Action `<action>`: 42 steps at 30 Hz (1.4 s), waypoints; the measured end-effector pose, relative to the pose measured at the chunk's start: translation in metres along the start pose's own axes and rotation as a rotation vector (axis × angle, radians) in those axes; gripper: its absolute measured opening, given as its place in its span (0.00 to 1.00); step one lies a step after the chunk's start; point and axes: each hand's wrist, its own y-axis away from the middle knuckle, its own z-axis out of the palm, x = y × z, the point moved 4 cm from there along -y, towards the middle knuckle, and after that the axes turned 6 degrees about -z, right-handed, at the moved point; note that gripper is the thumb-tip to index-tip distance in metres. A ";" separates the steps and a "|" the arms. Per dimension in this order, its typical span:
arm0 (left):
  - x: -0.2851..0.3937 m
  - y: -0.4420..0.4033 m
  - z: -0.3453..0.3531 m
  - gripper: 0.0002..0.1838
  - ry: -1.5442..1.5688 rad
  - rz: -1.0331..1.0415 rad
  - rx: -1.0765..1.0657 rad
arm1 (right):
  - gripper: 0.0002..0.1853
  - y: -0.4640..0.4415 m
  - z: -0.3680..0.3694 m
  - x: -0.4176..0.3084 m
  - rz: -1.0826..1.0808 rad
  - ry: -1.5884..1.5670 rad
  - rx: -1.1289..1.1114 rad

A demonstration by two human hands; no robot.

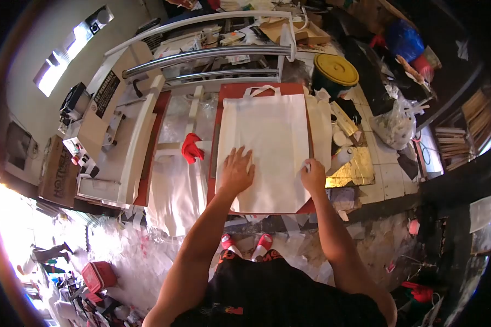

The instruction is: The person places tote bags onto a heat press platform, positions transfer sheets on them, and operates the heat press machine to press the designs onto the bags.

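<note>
A white tote bag (267,141) lies flat on a red press bed (223,94), its handle loop (263,90) at the far end. My left hand (236,170) rests open on the lower left of the bag, fingers spread and pointing away from me. At the bag's right edge, my right hand (313,175) is closed, with the edge pinched between thumb and fingers. Left of the bag, a red cloth (192,148) sits on a second pale bag or sheet (174,182) that hangs over the front edge.
A press machine (112,120) stands on the left, with metal rollers (207,59) running behind the bed. A dark bucket with a yellow lid (335,71) is at the back right. Bottles (341,158) and a gold sheet (357,166) lie to the right. Scraps litter the floor.
</note>
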 end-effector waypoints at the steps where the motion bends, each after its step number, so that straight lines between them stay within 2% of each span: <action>1: 0.006 -0.004 0.011 0.29 -0.124 0.063 -0.041 | 0.14 0.000 -0.004 -0.003 -0.028 0.060 -0.012; 2: 0.006 -0.005 0.017 0.29 -0.118 0.061 -0.040 | 0.14 -0.003 -0.007 -0.005 -0.056 0.119 -0.024; 5: 0.003 -0.003 0.035 0.36 -0.204 0.037 -0.216 | 0.15 -0.021 -0.017 -0.019 -0.166 0.221 -0.029; 6: 0.003 -0.003 0.035 0.36 -0.205 0.037 -0.224 | 0.15 -0.030 -0.013 -0.023 -0.160 0.219 -0.034; 12: 0.007 -0.006 0.028 0.37 -0.224 0.035 -0.201 | 0.18 -0.149 0.032 -0.061 -0.441 0.015 0.029; 16: 0.004 -0.009 0.029 0.41 -0.134 0.020 -0.173 | 0.21 -0.217 0.083 -0.056 -0.503 -0.015 0.016; 18: 0.008 -0.012 0.025 0.41 -0.148 0.018 -0.210 | 0.25 -0.233 0.121 -0.026 -0.161 0.177 -0.448; 19: 0.008 -0.013 0.024 0.41 -0.148 0.009 -0.214 | 0.31 -0.242 0.125 -0.025 -0.168 0.261 -0.486; 23: 0.007 -0.017 0.022 0.41 -0.137 -0.017 -0.252 | 0.37 -0.269 0.141 -0.026 -0.053 0.384 -0.458; 27: 0.007 -0.018 0.020 0.40 -0.133 -0.012 -0.240 | 0.38 -0.295 0.160 -0.021 -0.036 0.324 -0.495; 29: 0.006 -0.019 0.021 0.40 -0.130 -0.017 -0.238 | 0.38 -0.303 0.162 -0.020 0.122 0.263 -0.652; 30: 0.006 -0.019 0.021 0.40 -0.126 -0.015 -0.234 | 0.38 -0.303 0.163 -0.021 0.121 0.260 -0.656; 33: 0.006 -0.020 0.021 0.40 -0.118 -0.019 -0.231 | 0.36 -0.310 0.165 -0.010 0.175 0.087 -0.574; 35: 0.006 -0.020 0.021 0.39 -0.114 -0.017 -0.224 | 0.34 -0.315 0.174 -0.004 0.200 -0.278 -0.559; 36: 0.006 -0.020 0.021 0.39 -0.108 -0.013 -0.218 | 0.34 -0.318 0.179 0.000 0.203 -0.280 -0.564; 39: 0.006 -0.019 0.022 0.39 -0.122 -0.004 -0.215 | 0.31 -0.330 0.173 -0.001 0.232 -0.420 -0.257; 40: 0.006 -0.019 0.022 0.39 -0.121 -0.003 -0.221 | 0.31 -0.330 0.170 -0.005 0.238 -0.420 -0.258; 42: 0.005 -0.020 0.022 0.39 -0.116 -0.020 -0.235 | 0.31 -0.339 0.147 -0.023 0.060 -0.476 0.031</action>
